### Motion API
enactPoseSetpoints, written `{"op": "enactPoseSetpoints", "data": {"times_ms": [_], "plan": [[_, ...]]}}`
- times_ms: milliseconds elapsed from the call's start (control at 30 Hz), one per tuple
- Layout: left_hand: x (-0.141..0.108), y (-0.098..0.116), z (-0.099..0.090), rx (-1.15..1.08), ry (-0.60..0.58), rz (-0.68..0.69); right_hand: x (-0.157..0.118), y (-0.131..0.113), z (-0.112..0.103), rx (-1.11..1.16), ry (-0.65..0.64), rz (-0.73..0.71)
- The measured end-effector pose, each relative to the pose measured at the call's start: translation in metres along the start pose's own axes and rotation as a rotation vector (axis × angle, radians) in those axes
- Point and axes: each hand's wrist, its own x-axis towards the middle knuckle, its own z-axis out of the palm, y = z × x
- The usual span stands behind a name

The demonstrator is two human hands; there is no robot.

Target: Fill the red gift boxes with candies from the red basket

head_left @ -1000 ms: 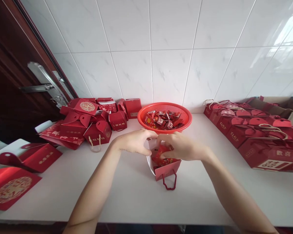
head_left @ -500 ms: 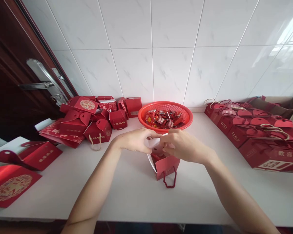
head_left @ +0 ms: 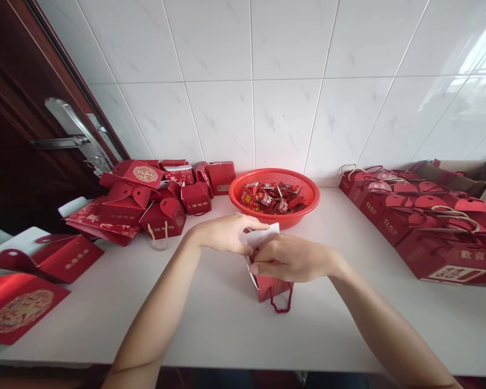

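Observation:
A small red candy box [head_left: 272, 290] stands on the table in front of me, its white-lined far flap [head_left: 270, 233] raised and a dark red cord handle [head_left: 281, 309] hanging on the near side. My left hand [head_left: 224, 233] pinches the box's left side by the far flap, thumb below and fingers above. Over the open top lies my right hand [head_left: 291, 259], its fingers curled down at the near flap and hiding most of the opening. The thumb rests by the box's left edge. Right behind the box is a red plastic basket [head_left: 314, 201] of wrapped candies [head_left: 267, 199].
A heap of red boxes [head_left: 125, 202] lies at the left back, with two larger open boxes [head_left: 20, 308] nearer me. Rows of closed red boxes with handles [head_left: 392, 210] line the right side, beside an open carton [head_left: 461, 175]. A tiled wall [head_left: 287, 124] bounds the back.
My right hand has come from the far flap toward the near side of the box and now covers the near flap. The far flap shows more. My left hand has stayed put.

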Motion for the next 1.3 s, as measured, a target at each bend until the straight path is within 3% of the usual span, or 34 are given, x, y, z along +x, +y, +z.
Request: {"op": "enactPoseSetpoints", "data": {"times_ms": [233,467,700,1300], "plan": [[-0.001,0.002,-0.001,0.016,0.001,0.008,0.005,-0.002,0.007,-0.146,0.06,0.268],[-0.003,0.004,-0.002,0.037,-0.006,-0.041,0.001,0.004,-0.001,0.017,0.116,0.23],[-0.002,0.003,-0.001,0.046,-0.014,-0.073,0.003,0.006,0.0,-0.172,0.076,0.394],[-0.003,0.003,-0.001,0.005,0.004,-0.025,-0.016,-0.009,-0.001,-0.17,0.103,0.237]]}}
